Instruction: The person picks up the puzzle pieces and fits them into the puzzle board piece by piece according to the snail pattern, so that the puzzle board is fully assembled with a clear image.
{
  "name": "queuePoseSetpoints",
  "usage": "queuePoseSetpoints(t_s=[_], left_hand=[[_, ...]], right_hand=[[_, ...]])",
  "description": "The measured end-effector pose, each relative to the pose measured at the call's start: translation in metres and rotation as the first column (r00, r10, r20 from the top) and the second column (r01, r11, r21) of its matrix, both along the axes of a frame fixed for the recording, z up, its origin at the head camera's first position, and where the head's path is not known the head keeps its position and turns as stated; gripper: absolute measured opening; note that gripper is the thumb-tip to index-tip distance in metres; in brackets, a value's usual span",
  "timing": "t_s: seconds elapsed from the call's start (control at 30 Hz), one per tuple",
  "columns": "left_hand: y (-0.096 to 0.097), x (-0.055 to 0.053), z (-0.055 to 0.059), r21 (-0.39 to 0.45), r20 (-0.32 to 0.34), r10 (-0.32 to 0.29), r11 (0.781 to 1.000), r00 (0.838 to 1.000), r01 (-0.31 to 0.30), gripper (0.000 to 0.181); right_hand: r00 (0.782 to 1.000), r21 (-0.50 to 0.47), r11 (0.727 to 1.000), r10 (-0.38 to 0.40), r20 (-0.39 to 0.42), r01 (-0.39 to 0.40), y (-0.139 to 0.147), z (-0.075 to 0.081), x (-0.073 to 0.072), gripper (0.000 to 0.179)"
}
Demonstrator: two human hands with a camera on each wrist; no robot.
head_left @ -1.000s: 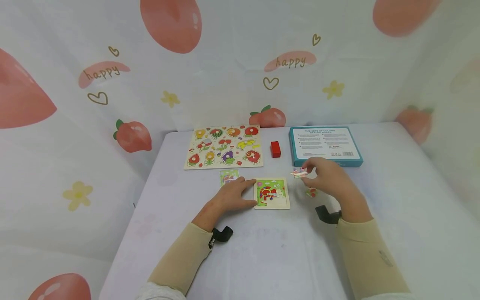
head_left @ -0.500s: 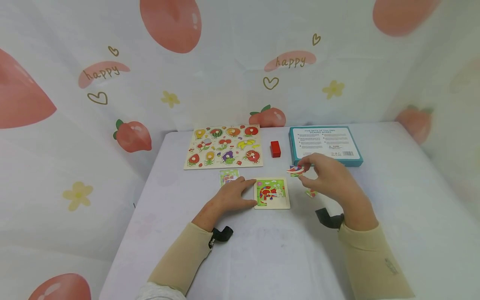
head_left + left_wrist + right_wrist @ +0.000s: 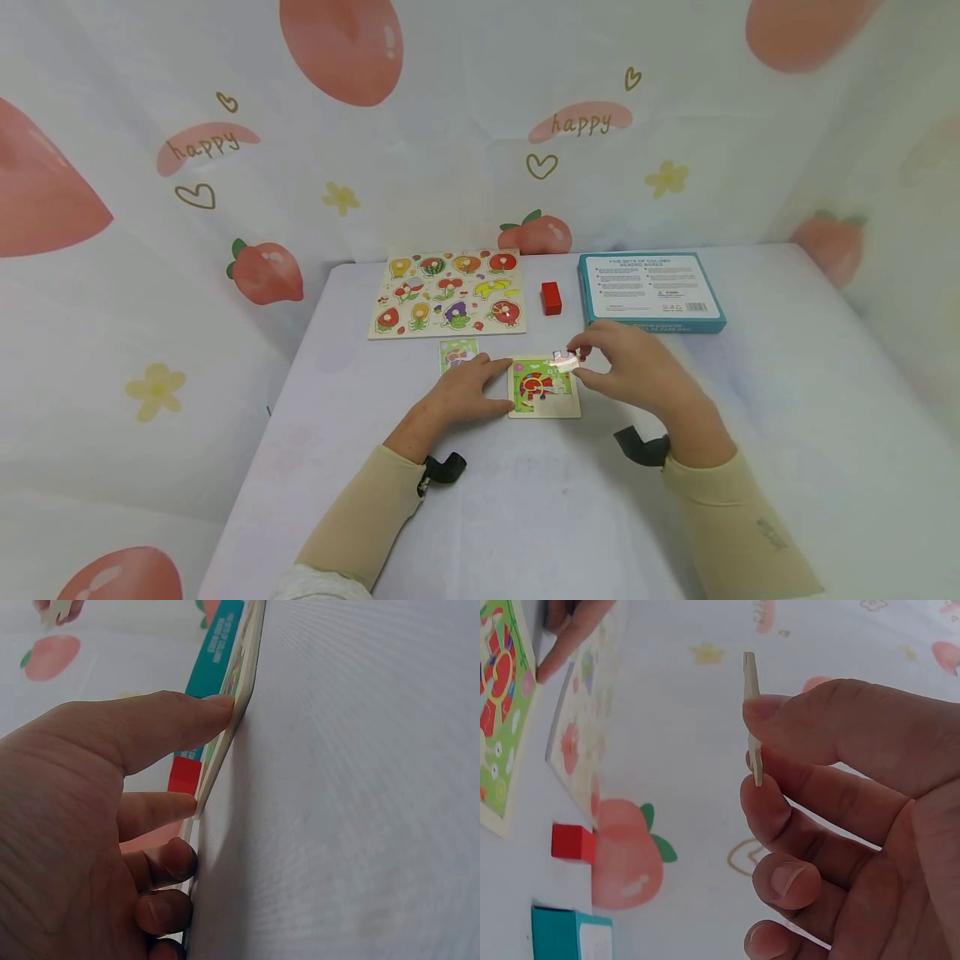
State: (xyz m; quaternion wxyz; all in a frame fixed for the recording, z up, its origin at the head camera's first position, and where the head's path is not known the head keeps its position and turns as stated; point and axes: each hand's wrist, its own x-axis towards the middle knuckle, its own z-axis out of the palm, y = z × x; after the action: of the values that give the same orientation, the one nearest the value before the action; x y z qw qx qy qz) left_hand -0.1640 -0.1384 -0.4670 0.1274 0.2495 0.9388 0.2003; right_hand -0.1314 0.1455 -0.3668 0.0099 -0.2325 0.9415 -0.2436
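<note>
My left hand (image 3: 471,390) lies at the left side of a small square wooden jigsaw puzzle board (image 3: 553,407). Its straight thumb and index fingertip touch that edge near the corners, as the left wrist view (image 3: 225,742) also shows. A snail picture partly fills the board; its lower right part is bare wood. Over the board's upper right corner, my right hand (image 3: 637,367) pinches a jigsaw piece (image 3: 566,362) between thumb and fingers. In the right wrist view the piece (image 3: 751,671) is seen edge-on, apart from the board.
Behind the board lies a fruit peg puzzle (image 3: 378,327). A small picture card (image 3: 459,350) sits by my left fingers. Farther back are a red block (image 3: 551,298) and a teal box (image 3: 652,292), before a printed cloth backdrop (image 3: 450,158).
My right hand has carried the jigsaw piece left, from beside the board to over its upper right corner. A loose piece on the cloth is now hidden by that hand. The left hand has stayed put.
</note>
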Motion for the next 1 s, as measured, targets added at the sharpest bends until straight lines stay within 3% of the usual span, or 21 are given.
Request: queuePoseSetpoints(t_s=[0.23,0.53,1.0], left_hand=[[0.000,0.000,0.001,-0.013,-0.002,-0.003,1.000,1.000,0.003,0.076],[0.000,0.000,0.000,-0.016,-0.003,-0.004,1.000,1.000,0.004,0.076],[-0.001,0.000,0.001,-0.007,0.015,0.000,1.000,1.000,0.000,0.075]], right_hand=[[0.998,0.015,0.999,0.051,0.037,-0.051,-0.013,-0.007,0.000,0.033],[0.981,-0.005,0.996,0.090,0.170,-0.090,-0.024,-0.025,-0.009,0.032],[0.949,0.067,0.994,0.066,0.309,-0.091,-0.034,-0.061,-0.023,0.026]])
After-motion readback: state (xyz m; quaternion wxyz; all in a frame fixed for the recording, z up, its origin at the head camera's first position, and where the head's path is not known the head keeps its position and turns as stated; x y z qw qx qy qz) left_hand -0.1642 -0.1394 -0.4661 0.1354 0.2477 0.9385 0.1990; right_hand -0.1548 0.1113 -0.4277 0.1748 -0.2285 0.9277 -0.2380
